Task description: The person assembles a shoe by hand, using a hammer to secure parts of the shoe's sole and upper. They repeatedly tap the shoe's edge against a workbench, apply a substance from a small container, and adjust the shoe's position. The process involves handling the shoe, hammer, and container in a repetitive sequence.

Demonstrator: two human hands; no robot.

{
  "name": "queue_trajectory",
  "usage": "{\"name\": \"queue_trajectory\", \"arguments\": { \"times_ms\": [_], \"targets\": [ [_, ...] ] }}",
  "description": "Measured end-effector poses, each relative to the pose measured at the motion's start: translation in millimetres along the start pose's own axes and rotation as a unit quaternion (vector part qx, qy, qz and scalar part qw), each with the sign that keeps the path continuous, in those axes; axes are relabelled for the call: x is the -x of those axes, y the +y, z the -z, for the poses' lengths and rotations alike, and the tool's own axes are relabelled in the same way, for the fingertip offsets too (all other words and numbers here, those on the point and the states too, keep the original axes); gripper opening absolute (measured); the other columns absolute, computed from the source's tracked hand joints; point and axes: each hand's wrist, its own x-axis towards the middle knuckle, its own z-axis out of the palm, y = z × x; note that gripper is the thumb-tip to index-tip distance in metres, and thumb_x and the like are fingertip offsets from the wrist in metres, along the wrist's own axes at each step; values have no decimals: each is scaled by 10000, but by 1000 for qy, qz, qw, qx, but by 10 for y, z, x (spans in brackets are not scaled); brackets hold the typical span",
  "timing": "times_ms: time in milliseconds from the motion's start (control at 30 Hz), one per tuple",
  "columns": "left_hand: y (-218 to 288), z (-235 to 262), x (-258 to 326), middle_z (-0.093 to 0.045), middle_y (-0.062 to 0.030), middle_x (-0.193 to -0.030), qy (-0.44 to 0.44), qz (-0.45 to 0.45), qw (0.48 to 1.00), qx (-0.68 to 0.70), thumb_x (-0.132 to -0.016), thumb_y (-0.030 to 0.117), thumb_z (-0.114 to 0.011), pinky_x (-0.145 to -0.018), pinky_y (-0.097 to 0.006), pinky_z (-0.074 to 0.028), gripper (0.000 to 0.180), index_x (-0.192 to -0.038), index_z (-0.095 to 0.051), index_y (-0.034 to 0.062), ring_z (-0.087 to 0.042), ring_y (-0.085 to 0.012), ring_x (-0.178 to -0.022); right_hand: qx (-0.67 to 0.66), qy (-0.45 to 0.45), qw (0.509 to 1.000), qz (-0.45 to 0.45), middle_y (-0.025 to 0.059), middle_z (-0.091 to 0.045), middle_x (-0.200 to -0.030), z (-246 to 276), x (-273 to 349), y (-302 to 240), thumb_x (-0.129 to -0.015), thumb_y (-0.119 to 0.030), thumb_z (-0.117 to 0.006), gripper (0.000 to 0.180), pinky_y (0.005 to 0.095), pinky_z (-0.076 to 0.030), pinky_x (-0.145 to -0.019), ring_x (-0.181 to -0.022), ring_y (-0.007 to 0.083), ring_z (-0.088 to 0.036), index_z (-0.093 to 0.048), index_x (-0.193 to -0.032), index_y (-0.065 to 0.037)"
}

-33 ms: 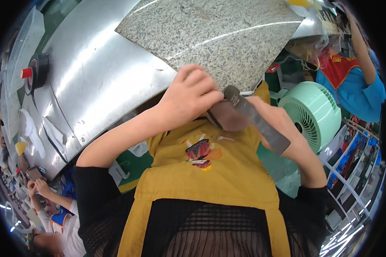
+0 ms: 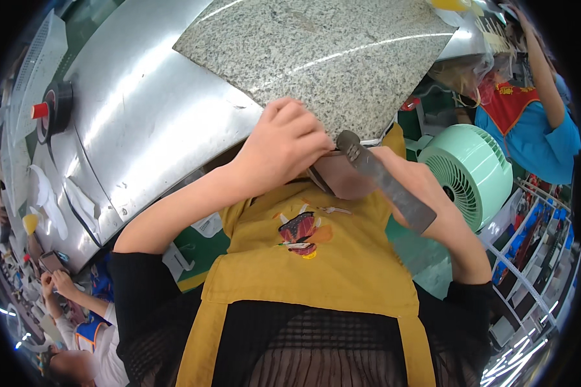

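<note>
The left hand [image 2: 284, 145] pinches a brown leather piece [image 2: 342, 177] at the granite slab [image 2: 323, 51]; the right hand [image 2: 426, 187] grips a flat metal blade [image 2: 384, 180], seemingly mid-trim, needing a steady stroke.

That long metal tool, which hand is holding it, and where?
The right hand grips the flat metal tool along its handle end. The left hand pinches a brownish piece against its tip.

Flat grey metal blade [image 2: 384, 180], tilted, over brown leather piece [image 2: 345, 177]

Head-worn fisheye, steeply downward, close
</note>
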Motion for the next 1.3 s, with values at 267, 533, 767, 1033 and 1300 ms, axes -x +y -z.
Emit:
{"name": "queue_trajectory", "arguments": {
  "times_ms": [267,533,767,1033,1300],
  "targets": [
    [-22,-9,28,-547,-1,-863,22,-67,996,-55,-684,119,-654,-918,-409,-420,195,-877,-626,111,-525,-199,-878,-33,54,998,-11,171,-590,-959,-4,20,-95,-854,-58,-536,355,372,-488,-709,-833,357,-590,-476,-1202,-23],
    [-12,-2,41,-545,-7,-882,19,-82,993,-87,-680,136,-625,-923,-413,-418,219,-895,-621,99,-525,-196,-900,-34,41,998,32,141,-599,-885,23,11,-44,-868,-56,-498,342,350,-453,-660,-739,310,-600,-459,-1201,11],
    [63,-1,23,-549,-14,-892,21,14,999,-37,-734,122,-662,-916,-401,-395,176,-903,-613,112,-524,-224,-908,-44,55,997,17,116,-548,-814,-186,25,22,-899,-41,-474,238,313,-442,-679,-707,245,-547,-488,-1130,12],
    [208,58,-134,-539,-16,-801,-43,90,993,58,-751,99,-667,-771,-353,-410,93,-812,-597,113,-515,-215,-793,-174,124,976,-37,43,-416,-685,-71,200,49,-960,-72,-435,97,263,-328,-565,-604,140,-365,-468,-950,19],
    [259,-131,-317,-558,-21,-816,-49,102,994,-4,-767,114,-657,-717,-320,-420,84,-842,-618,105,-549,-214,-792,-97,121,988,-25,56,-418,-693,-42,246,142,-948,-61,-452,100,289,-371,-591,-614,156,-405,-477,-996,23]
  ]
}}
